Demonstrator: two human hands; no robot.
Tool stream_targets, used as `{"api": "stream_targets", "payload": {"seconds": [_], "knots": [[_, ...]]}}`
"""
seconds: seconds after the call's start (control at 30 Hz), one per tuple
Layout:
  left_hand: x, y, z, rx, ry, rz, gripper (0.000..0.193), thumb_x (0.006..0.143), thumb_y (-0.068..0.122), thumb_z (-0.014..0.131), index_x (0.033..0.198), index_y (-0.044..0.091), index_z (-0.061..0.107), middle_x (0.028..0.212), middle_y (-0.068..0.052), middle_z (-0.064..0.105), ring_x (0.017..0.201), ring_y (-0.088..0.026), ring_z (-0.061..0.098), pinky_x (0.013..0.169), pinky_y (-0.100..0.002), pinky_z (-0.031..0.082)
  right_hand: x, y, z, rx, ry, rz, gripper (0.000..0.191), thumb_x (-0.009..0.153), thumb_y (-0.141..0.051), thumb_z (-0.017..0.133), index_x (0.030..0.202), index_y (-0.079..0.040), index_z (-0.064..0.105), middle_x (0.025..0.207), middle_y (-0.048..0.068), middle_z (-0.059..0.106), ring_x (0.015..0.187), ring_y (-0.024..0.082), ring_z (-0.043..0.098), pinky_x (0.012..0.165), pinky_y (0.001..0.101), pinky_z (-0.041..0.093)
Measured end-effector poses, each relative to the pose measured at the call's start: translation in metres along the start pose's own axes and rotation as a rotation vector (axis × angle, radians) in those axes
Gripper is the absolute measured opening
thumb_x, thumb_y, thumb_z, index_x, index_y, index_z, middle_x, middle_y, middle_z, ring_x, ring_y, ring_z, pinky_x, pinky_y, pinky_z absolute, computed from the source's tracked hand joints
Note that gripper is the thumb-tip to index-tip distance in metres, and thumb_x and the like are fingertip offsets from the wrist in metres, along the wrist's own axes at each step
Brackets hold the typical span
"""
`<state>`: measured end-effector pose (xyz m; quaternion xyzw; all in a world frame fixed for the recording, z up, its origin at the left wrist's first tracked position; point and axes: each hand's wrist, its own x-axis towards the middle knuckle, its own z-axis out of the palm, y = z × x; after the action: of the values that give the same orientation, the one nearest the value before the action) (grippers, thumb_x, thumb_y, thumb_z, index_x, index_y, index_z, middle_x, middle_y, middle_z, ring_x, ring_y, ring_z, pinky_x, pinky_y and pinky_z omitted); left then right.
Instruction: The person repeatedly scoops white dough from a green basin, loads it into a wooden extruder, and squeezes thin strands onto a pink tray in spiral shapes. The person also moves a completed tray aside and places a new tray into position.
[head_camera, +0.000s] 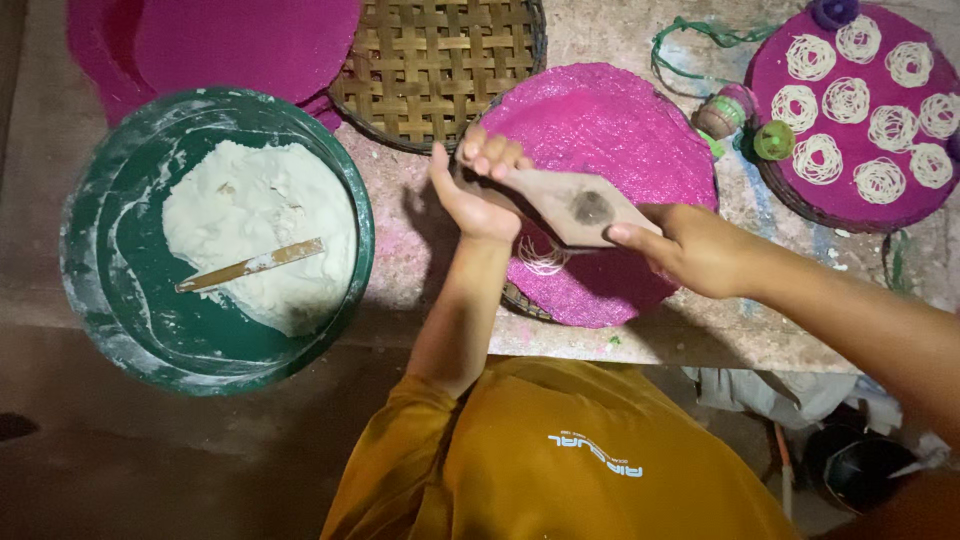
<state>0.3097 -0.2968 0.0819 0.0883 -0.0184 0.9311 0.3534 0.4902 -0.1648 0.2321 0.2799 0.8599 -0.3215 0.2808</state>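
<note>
My left hand (478, 190) grips one end of a flat wooden press (580, 205), fingers curled over its tip. My right hand (690, 248) holds the other end, thumb on top. The press has a dark round hole in its middle and hangs just above a pink woven mat (620, 120) that lies on a round bamboo tray. Thin white dough strands (545, 258) sit on the mat under the press. To the left stands a green basin (100, 290) holding white dough (255, 215), with a wooden stick (250, 265) lying on it.
Another pink mat (800, 180) at the right carries several white noodle coils (820, 158). A bare woven bamboo tray (435, 60) lies at the back, more pink mats (240, 40) at the back left. Small coloured parts (728, 110) lie between the mats. The stone ledge's front edge (700, 350) runs below my hands.
</note>
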Motion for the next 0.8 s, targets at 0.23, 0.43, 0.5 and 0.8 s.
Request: {"api": "stream_targets", "payload": {"seconds": [0.23,0.43,0.5,0.8], "knots": [[-0.010,0.023,0.010,0.037,0.016,0.001,0.047,0.102,0.062,0.041,0.084,0.019,0.048,0.072,0.006,0.046,0.070,-0.012,0.047,0.079,-0.035,0.044,0.000,-0.006,0.014,0.133,-0.051,-0.108,0.067,0.098,-0.061,0.043,0.104,0.001,0.069,0.066,0.012,0.066,0.062,0.026,0.066,0.063,0.0425,0.055],[0.005,-0.002,0.017,-0.054,-0.070,0.036,0.044,0.103,0.058,0.042,0.086,0.018,0.049,0.074,0.005,0.047,0.072,-0.014,0.048,0.080,-0.035,0.044,0.007,0.009,-0.005,-0.122,0.090,-0.078,0.069,0.096,-0.064,0.044,0.112,-0.003,0.072,0.069,0.015,0.067,0.068,0.025,0.069,0.072,0.0435,0.053],[0.013,0.004,0.023,-0.041,-0.078,0.012,0.045,0.100,0.058,0.040,0.085,0.017,0.050,0.076,0.003,0.049,0.075,-0.015,0.049,0.082,-0.035,0.045,0.013,0.009,-0.005,-0.044,0.172,-0.208,0.069,0.095,-0.064,0.047,0.119,-0.002,0.068,0.073,0.012,0.068,0.072,0.024,0.068,0.072,0.0430,0.052],[-0.022,0.023,-0.045,1.018,0.393,-0.711,0.070,0.103,0.062,0.010,0.110,0.011,0.057,0.082,-0.001,0.062,0.055,-0.009,0.039,0.041,-0.025,0.025,0.018,0.017,-0.005,0.091,0.099,-0.224,0.062,0.094,-0.059,0.051,0.118,-0.005,0.069,0.071,0.014,0.065,0.070,0.025,0.064,0.069,0.0426,0.052]]}}
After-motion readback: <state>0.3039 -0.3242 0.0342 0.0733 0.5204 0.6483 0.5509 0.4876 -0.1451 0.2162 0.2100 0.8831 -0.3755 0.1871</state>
